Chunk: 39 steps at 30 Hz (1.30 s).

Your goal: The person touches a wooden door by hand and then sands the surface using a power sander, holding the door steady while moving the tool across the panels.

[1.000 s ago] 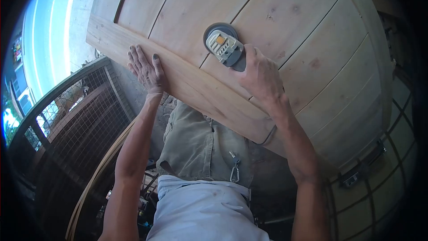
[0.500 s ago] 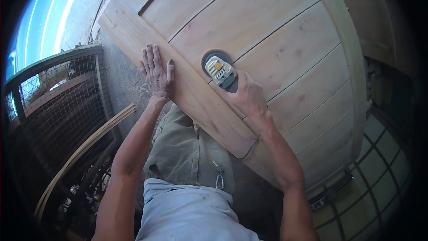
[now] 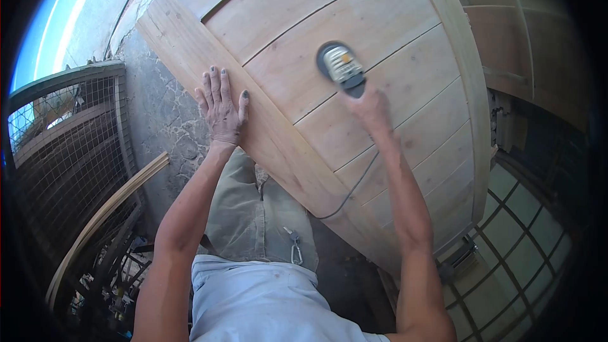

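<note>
Sander [image 3: 341, 65] pressed on the wooden door [image 3: 380, 19], gripped closed in the right hand [image 3: 370, 111]; left hand [image 3: 221, 111] lies flat, fingers spread, on the frame board [image 3: 278, 145] beside it. Risk: the cord [image 3: 354, 183] trailing under the right wrist may snag the near edge. Planks beyond the sander give open room.

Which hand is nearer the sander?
Right. The right hand grips the sander on the wooden door; the left hand lies flat on the door's edge board, apart from it.
</note>
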Motion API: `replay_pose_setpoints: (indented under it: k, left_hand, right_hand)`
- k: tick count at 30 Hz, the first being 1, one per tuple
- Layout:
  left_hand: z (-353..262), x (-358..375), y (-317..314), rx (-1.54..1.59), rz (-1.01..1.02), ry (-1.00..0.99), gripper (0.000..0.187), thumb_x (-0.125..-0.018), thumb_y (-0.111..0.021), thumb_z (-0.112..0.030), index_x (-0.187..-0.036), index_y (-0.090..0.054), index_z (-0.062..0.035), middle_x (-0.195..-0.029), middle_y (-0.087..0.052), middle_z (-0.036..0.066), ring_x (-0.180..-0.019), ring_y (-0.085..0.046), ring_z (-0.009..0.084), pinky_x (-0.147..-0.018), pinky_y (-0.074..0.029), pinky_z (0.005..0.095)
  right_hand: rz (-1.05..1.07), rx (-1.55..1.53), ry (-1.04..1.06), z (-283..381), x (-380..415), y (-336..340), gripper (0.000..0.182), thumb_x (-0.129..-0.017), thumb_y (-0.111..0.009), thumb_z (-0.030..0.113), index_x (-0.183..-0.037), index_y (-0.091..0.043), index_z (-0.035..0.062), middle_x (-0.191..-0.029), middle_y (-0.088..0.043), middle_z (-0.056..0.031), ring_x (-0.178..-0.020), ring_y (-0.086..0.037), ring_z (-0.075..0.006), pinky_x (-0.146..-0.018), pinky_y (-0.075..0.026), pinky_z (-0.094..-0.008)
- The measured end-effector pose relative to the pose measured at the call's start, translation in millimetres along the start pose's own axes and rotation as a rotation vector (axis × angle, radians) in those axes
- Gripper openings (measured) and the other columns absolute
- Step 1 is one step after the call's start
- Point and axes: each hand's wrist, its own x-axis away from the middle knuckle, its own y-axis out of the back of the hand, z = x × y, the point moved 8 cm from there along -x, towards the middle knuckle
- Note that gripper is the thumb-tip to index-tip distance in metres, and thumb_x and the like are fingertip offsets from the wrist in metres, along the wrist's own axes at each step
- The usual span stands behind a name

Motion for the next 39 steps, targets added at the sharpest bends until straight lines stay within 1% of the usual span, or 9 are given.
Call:
replay_pose_setpoints:
  k: [3, 6, 11, 14, 19, 24, 31, 36, 39]
  left_hand:
    - [-1, 1, 0, -0.001, 0.003, -0.011, 0.08, -0.112, -0.054, -0.054, -0.175, -0.034, -0.0081, -0.185, -0.025, 0.016, -0.174, -0.015, 0.0339, -0.139, -0.006, 0.0603]
    - [-3, 2, -1, 0.003, 0.004, -0.019, 0.081, -0.112, -0.052, -0.053, -0.175, -0.033, -0.0077, -0.185, -0.024, 0.016, -0.174, -0.014, 0.0337, -0.139, -0.005, 0.0592]
    - [-5, 1, 0, 0.008, 0.026, -0.013, 0.081, -0.112, -0.052, -0.053, -0.175, -0.032, -0.0065, -0.186, -0.023, 0.016, -0.174, -0.012, 0.0342, -0.139, -0.004, 0.0599]
    - [-2, 0, -1, -0.027, 0.017, -0.013, 0.081, -0.112, -0.051, -0.053, -0.176, -0.031, -0.0073, -0.185, -0.024, 0.016, -0.174, -0.014, 0.034, -0.139, -0.004, 0.0589]
    - [-3, 2, -1, -0.032, 0.011, -0.028, 0.081, -0.112, -0.051, -0.051, -0.176, -0.031, -0.0066, -0.186, -0.024, 0.017, -0.174, -0.014, 0.0354, -0.139, -0.004, 0.0591]
    - [-4, 2, -4, -0.026, 0.015, -0.056, 0.081, -0.112, -0.05, -0.05, -0.177, -0.028, -0.0065, -0.187, -0.02, 0.016, -0.174, -0.011, 0.0361, -0.139, -0.003, 0.0594]
    - [-2, 2, -9, -0.033, 0.046, -0.046, 0.082, -0.114, -0.045, -0.054, -0.178, -0.026, -0.0061, -0.187, -0.018, 0.016, -0.174, -0.01, 0.036, -0.138, -0.003, 0.0603]
    - [-1, 2, -9, -0.047, 0.053, -0.04, 0.082, -0.114, -0.045, -0.054, -0.177, -0.027, -0.005, -0.187, -0.019, 0.017, -0.174, -0.01, 0.0358, -0.138, -0.004, 0.0612]
    - [3, 7, -6, -0.085, 0.07, -0.03, 0.082, -0.114, -0.048, -0.054, -0.176, -0.028, -0.0042, -0.187, -0.019, 0.018, -0.174, -0.011, 0.0364, -0.138, -0.005, 0.0619]
  right_hand:
    - [0.025, -0.022, 0.305, 28, 19, -27, 0.05, -0.093, -0.08, 0.044, -0.118, -0.073, 0.0004, -0.096, -0.078, -0.03, -0.096, -0.078, -0.0496, -0.083, -0.061, -0.0578]
    - [-0.015, 0.001, 0.284, 15, 4, -18, 0.048, -0.093, -0.08, 0.041, -0.119, -0.071, 0.0014, -0.099, -0.079, -0.0299, -0.097, -0.077, -0.0498, -0.083, -0.062, -0.058]
    - [-0.108, -0.089, -0.134, -49, -63, 50, 0.056, -0.089, -0.083, 0.048, -0.117, -0.076, -0.0002, -0.104, -0.079, -0.0315, -0.102, -0.077, -0.0498, -0.086, -0.062, -0.0544]
    - [-0.224, -0.186, -0.157, -56, -79, 67, 0.058, -0.088, -0.087, 0.048, -0.112, -0.077, -0.0041, -0.101, -0.082, -0.0247, -0.095, -0.081, -0.0422, -0.083, -0.062, -0.0505]
    - [0.026, -0.071, 0.035, 17, -39, -7, 0.055, -0.089, -0.084, 0.047, -0.11, -0.073, -0.0026, -0.102, -0.079, -0.0303, -0.101, -0.078, -0.0496, -0.086, -0.063, -0.0554]
    - [-0.001, -0.054, 0.244, 42, -3, -21, 0.051, -0.093, -0.081, 0.043, -0.115, -0.063, 0.0017, -0.101, -0.077, -0.0289, -0.098, -0.077, -0.0517, -0.083, -0.062, -0.0598]
    - [-0.188, -0.077, -0.102, -70, -65, 68, 0.06, -0.086, -0.083, 0.052, -0.115, -0.076, -0.0001, -0.104, -0.079, -0.032, -0.103, -0.078, -0.0487, -0.09, -0.062, -0.056]
    - [-0.228, -0.175, -0.175, -113, -113, 108, 0.065, -0.087, -0.084, 0.054, -0.112, -0.076, -0.0054, -0.102, -0.079, -0.0315, -0.101, -0.078, -0.0488, -0.091, -0.062, -0.0515]
    - [-0.176, -0.186, -0.136, -113, -104, 86, 0.063, -0.087, -0.084, 0.055, -0.108, -0.077, -0.0046, -0.101, -0.079, -0.0309, -0.101, -0.078, -0.049, -0.09, -0.062, -0.0517]
